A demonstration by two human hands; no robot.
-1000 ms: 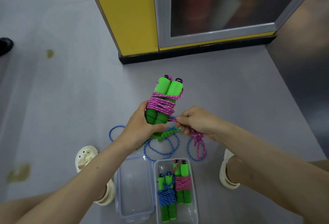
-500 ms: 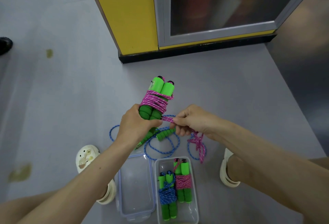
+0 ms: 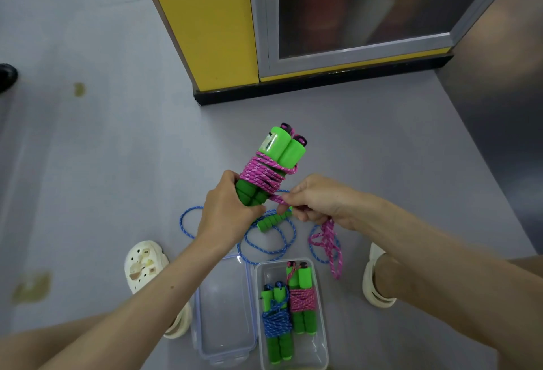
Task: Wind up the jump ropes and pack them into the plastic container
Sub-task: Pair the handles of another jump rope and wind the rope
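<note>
Fingers (image 3: 230, 178) of my left hand (image 3: 223, 214) are clamping the green handles (image 3: 288, 149) while my right hand (image 3: 317, 199) is pinching the pink rope (image 3: 258, 172) taut at three o'clock for winding. The plastic container (image 3: 271, 274) is lying at six o'clock.

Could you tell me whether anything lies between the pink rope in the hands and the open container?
Nothing covers the container; only a loose blue rope lies on the floor between it and the pink rope. Two wound ropes already fill much of it.
</note>
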